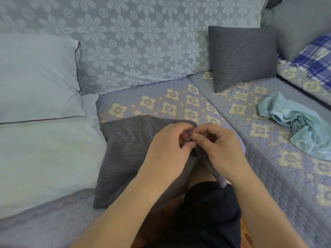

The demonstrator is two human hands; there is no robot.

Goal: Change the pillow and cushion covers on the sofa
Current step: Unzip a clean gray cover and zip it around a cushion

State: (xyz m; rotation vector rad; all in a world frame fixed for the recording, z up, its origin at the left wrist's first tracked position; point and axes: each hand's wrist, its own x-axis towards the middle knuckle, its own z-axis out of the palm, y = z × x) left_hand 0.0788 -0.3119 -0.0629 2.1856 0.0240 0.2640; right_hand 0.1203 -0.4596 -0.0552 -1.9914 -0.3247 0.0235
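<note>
Soft, even, bluish indoor light, faint shadows, slight overall softness, wide-angle bowing at edges.

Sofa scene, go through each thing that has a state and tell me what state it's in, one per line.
Grey cushion: lying flat on the seat, open corner being worked.
Left hand: pinching the grey cover's corner.
Right hand: pinching the same corner.
Second grey cushion: upright against the backrest, covered.
Light blue cover: crumpled on the seat, off any pillow.
White pillows: stacked at the left.
Checked fabric: lying at the far right.
</note>
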